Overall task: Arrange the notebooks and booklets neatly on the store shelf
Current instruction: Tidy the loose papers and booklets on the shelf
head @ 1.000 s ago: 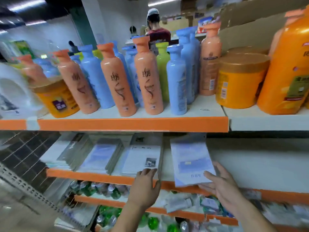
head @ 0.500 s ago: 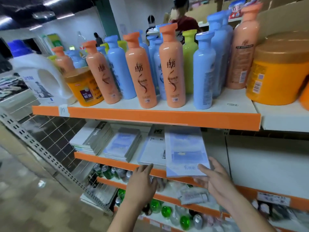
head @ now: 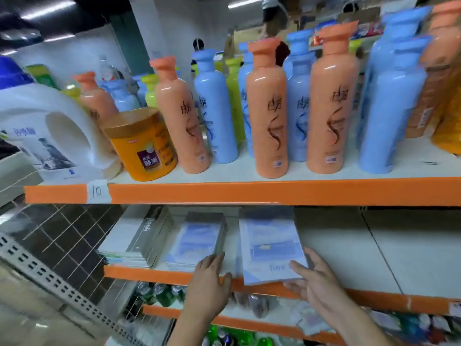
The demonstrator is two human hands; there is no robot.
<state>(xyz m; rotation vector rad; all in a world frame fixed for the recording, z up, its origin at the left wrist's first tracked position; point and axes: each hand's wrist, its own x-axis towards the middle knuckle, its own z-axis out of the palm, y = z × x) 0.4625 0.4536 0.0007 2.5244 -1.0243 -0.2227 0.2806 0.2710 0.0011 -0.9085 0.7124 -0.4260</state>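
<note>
On the middle shelf (head: 149, 273) lie a grey-and-white notebook stack (head: 139, 240) at the left and a pale blue notebook stack (head: 199, 240) beside it. My left hand (head: 209, 283) rests with straight fingers on the front edge of the pale blue stack. My right hand (head: 316, 283) grips the front right corner of a blue booklet (head: 269, 245) marked "fine", thumb on its cover. The booklet lies lengthwise just right of the blue stack. Its front edge overhangs the shelf's orange lip. What lies under the booklet is hidden.
The white shelf board (head: 374, 255) stretches bare to the right of the booklet. On the upper shelf (head: 274, 191) stand orange and blue bottles (head: 269, 108), an orange jar (head: 144, 146) and a white jug (head: 50, 131). Green bottles (head: 159, 295) fill the shelf below. A person (head: 272, 13) stands behind.
My right hand has carried the blue booklet leftward, next to the pale blue stack. My left hand has moved left onto that stack's front edge. The view has shifted left and closer.
</note>
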